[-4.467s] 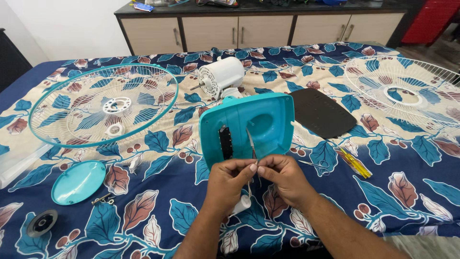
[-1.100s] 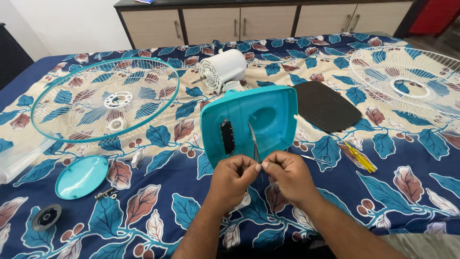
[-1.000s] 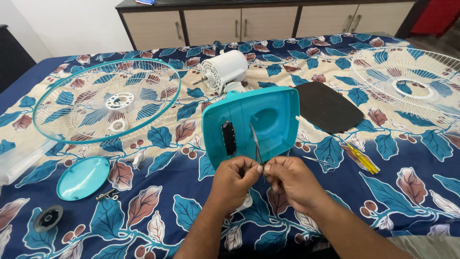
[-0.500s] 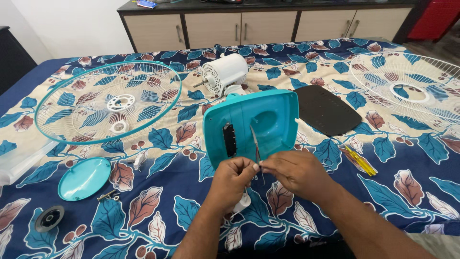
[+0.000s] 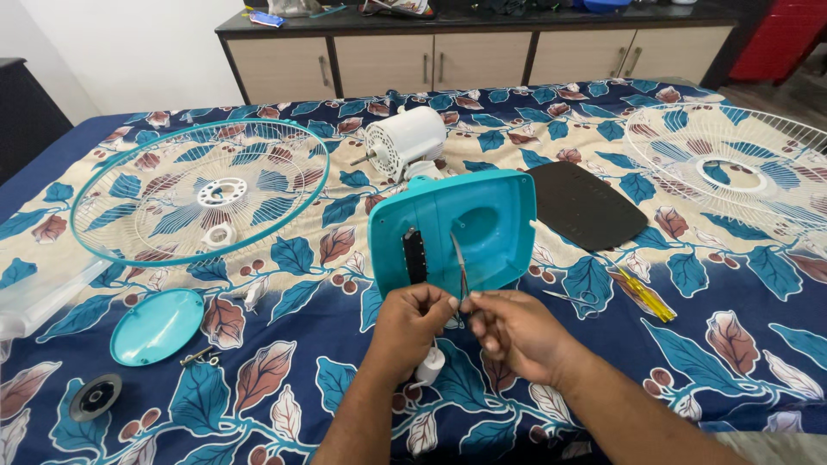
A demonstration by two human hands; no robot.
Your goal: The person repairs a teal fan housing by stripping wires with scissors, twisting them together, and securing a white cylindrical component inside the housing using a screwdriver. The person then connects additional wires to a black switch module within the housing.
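A teal fan base [image 5: 482, 220] stands tilted on its edge on the floral sheet, its hollow underside facing me, with a black switch block [image 5: 415, 256] inside. A thin grey wire [image 5: 459, 263] runs from the base down to my hands. My left hand [image 5: 412, 323] and my right hand [image 5: 515, 334] meet just in front of the base. Both pinch the lower end of that wire between fingertips. A small white knob [image 5: 428, 367] lies under my left wrist.
A white fan motor [image 5: 405, 142] lies behind the base. A teal-rimmed wire grill [image 5: 198, 189] is at left, a white grill [image 5: 732, 164] at right. Nearby lie a black plate [image 5: 586, 205], yellow screwdriver [image 5: 644, 294], teal cap [image 5: 155, 325], black disc [image 5: 95, 396], screws [image 5: 202, 356] and a clear box [image 5: 34, 293].
My hands stay together on the wire in front of the teal base, with only small finger shifts. The view has drifted slightly.
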